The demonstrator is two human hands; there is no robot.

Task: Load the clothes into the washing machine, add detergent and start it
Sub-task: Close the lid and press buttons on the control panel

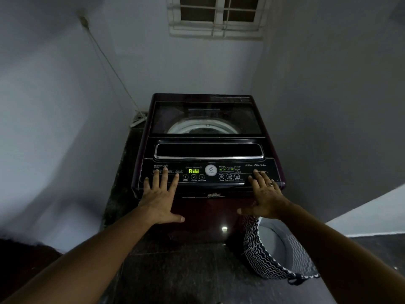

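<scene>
A dark top-loading washing machine (206, 150) stands in the corner with its glass lid (206, 117) shut; the drum rim shows through the glass. Its control panel (208, 172) is lit, and the green display (194, 171) reads "Add". My left hand (161, 197) rests flat on the panel's left end, fingers spread, holding nothing. On the panel's right end lies my right hand (264, 195), also spread and empty, with a ring on one finger. No clothes or detergent are in sight.
A black-and-white zigzag laundry basket (274, 255) stands on the dark floor right of the machine, its grey inside showing. Walls close in on the left, back and right. A cord (109, 64) runs down the left wall to a socket strip (139, 119). Above is a window (219, 16).
</scene>
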